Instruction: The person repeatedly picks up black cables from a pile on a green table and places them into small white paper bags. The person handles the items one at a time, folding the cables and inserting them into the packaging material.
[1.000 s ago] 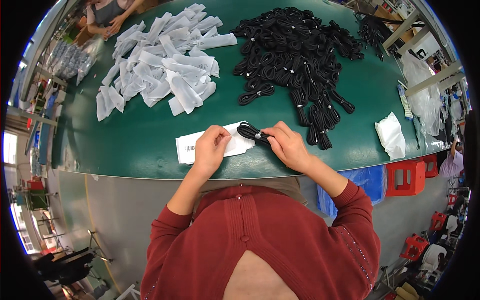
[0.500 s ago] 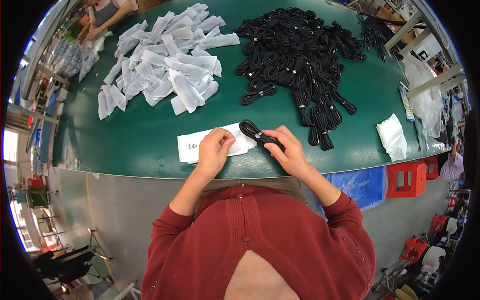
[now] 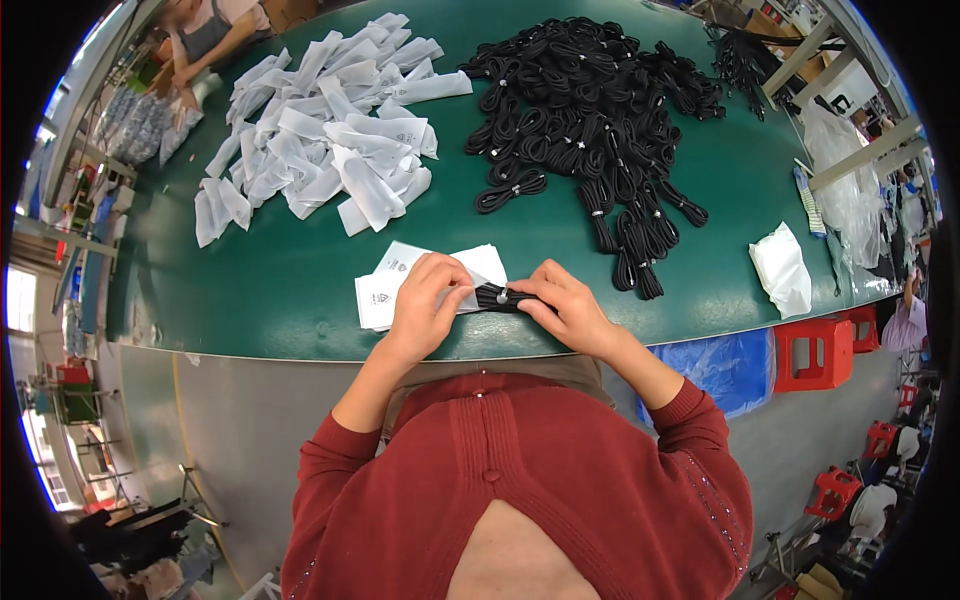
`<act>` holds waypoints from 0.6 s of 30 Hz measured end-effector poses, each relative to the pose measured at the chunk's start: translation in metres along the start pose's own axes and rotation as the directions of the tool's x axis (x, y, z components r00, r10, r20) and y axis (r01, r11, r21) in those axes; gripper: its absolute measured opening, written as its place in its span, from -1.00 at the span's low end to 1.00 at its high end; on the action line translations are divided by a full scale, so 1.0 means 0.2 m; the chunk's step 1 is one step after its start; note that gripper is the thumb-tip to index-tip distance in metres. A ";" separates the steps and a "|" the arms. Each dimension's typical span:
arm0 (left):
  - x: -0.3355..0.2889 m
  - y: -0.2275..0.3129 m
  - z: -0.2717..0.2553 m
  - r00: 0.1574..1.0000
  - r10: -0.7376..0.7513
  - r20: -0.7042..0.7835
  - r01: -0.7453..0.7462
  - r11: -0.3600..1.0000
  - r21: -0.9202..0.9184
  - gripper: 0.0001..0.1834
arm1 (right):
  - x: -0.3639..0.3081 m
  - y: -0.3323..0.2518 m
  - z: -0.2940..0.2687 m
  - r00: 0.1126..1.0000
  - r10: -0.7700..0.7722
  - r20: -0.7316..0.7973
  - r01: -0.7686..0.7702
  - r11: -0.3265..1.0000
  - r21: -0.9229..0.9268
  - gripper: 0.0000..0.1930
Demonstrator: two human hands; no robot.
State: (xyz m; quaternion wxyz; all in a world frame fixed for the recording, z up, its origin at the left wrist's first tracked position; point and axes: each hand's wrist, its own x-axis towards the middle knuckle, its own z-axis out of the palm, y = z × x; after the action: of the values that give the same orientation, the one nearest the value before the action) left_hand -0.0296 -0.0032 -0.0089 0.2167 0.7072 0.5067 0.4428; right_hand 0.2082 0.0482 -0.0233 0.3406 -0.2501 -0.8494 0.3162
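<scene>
My left hand [image 3: 432, 305] is closed at the near side of some flat white pouches [image 3: 378, 298], thumb and fingers pinching the edge of the top pouch, which lies askew over the others. From the right, my right hand [image 3: 566, 306] grips a coiled black cable [image 3: 490, 297] bound with a small tie. The cable's left end meets my left fingertips at the pouch edge; those fingers hide whether it is inside. Both hands rest close to the table's front edge.
Filled white pouches [image 3: 320, 130] form a heap at the back left of the green table [image 3: 250, 290]. Black coiled cables [image 3: 570, 100] are piled at the back right. A crumpled white bag [image 3: 781, 270] lies at right. Another person [image 3: 215, 35] works at the far left.
My right hand has brought the cable down and left, from tilted to nearly level, up against my left fingers. The top white pouch has turned askew from the stack under my left hand.
</scene>
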 end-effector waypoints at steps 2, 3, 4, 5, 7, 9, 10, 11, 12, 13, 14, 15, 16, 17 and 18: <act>0.03 0.04 -0.02 0.990 0.132 0.048 -0.137 0.984 0.114 -0.87 | -0.03 0.06 0.03 0.950 0.302 0.082 -0.311 0.886 0.343 -0.76; 0.03 0.04 -0.02 0.990 0.121 0.078 -0.128 0.986 0.106 -0.85 | -0.03 0.09 0.04 0.821 0.510 0.256 -0.556 0.616 0.558 -0.77; 0.04 0.05 -0.03 0.987 0.137 0.087 -0.147 0.982 0.117 -0.85 | -0.04 0.11 0.04 0.639 0.609 0.471 -0.713 0.237 0.660 -0.77; 0.04 0.06 -0.02 0.983 0.153 0.097 -0.165 0.978 0.128 -0.85 | -0.05 0.12 0.05 0.624 0.587 0.515 -0.693 0.113 0.712 -0.77; 0.05 0.06 -0.04 0.986 0.148 0.083 -0.159 0.978 0.138 -0.85 | 0.01 -0.02 0.06 0.750 0.593 0.293 -0.640 0.539 0.548 -0.78; 0.06 0.06 -0.04 0.985 0.153 0.076 -0.163 0.975 0.151 -0.84 | 0.01 -0.04 0.08 0.973 0.229 -0.027 -0.224 0.966 0.126 -0.80; 0.09 0.05 -0.06 0.983 0.173 0.065 -0.182 0.968 0.174 -0.83 | 0.05 -0.07 0.07 0.987 0.134 -0.090 -0.130 0.990 0.051 -0.76; 0.09 0.06 -0.06 0.986 0.156 0.059 -0.164 0.974 0.158 -0.84 | 0.06 -0.08 0.07 0.992 0.071 -0.104 -0.071 0.997 0.007 -0.73; 0.11 0.08 -0.06 0.988 0.148 0.052 -0.154 0.977 0.149 -0.84 | 0.08 -0.07 0.07 0.992 -0.002 -0.124 -0.003 0.999 -0.041 -0.70; 0.12 0.10 -0.07 0.988 0.148 0.050 -0.153 0.979 0.133 -0.85 | 0.10 -0.07 0.06 0.992 -0.047 -0.119 0.041 0.998 -0.056 -0.67; 0.15 0.12 -0.09 0.988 0.146 0.047 -0.150 0.982 0.117 -0.85 | 0.14 -0.08 0.05 0.989 -0.093 -0.112 0.085 0.994 -0.070 -0.64; 0.18 0.13 -0.09 0.993 0.096 0.070 -0.102 0.990 0.093 -0.87 | 0.17 -0.09 0.05 0.983 -0.105 -0.154 0.100 0.994 -0.042 -0.64; 0.20 0.13 -0.11 0.993 0.089 0.074 -0.094 0.993 0.068 -0.88 | 0.20 -0.10 0.05 0.975 -0.130 -0.182 0.128 0.991 -0.027 -0.62; 0.22 0.12 -0.14 0.999 0.007 0.045 -0.006 1.000 -0.031 -0.89 | 0.25 -0.11 0.05 0.967 -0.120 -0.227 0.135 0.989 0.055 -0.62; 0.25 0.09 -0.15 0.997 -0.075 0.036 0.079 0.987 -0.140 -0.89 | 0.28 -0.12 0.04 0.958 -0.096 -0.272 0.137 0.982 0.133 -0.61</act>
State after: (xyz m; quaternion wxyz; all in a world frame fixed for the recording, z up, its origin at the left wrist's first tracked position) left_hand -0.0408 0.0304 0.0405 0.2908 0.6767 0.4976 0.4581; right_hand 0.1615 0.0654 0.0119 0.4866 -0.2130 -0.7834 0.3226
